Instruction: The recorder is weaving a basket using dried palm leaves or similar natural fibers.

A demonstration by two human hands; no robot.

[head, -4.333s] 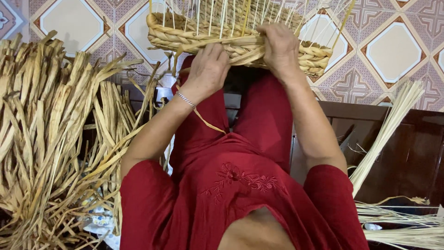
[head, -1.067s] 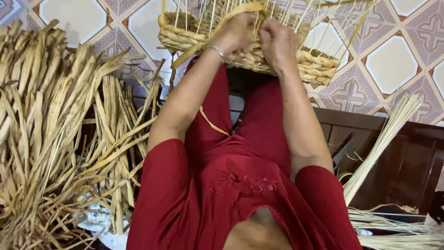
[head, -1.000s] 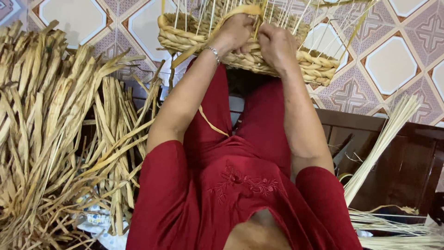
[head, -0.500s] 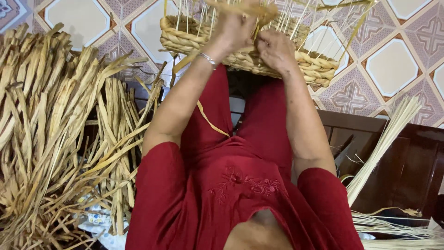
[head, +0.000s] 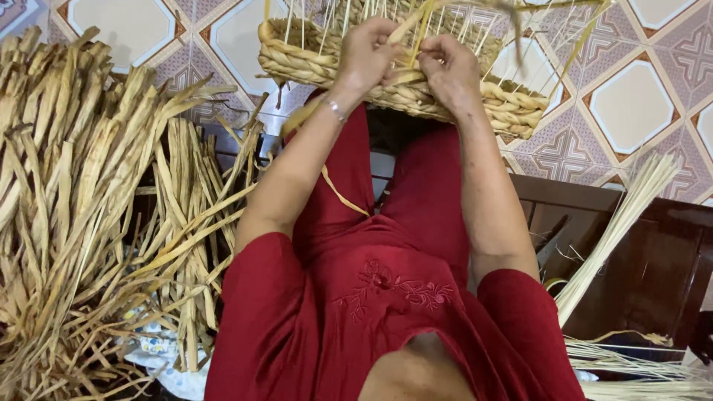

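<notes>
A half-woven straw basket (head: pixel 512 104) rests on my knees, with thin upright stakes rising from its braided rim. My left hand (head: pixel 365 53) grips a flat dried straw strand (head: pixel 413 26) at the rim's near side. My right hand (head: pixel 448 65) pinches the same strand just beside it, fingers closed against the weave. A loose end of strand (head: pixel 342 194) trails down over my red trousers.
A big heap of dried flat leaves (head: pixel 82 215) lies to my left. A bundle of thin pale stakes (head: pixel 616 230) leans over a dark wooden bench (head: pixel 653 260) on my right. Patterned floor tiles (head: pixel 639 89) lie beyond the basket.
My hands moved from gripping the rim apart to close together at its middle, lifting the strand up among the stakes. The basket has shifted slightly toward me.
</notes>
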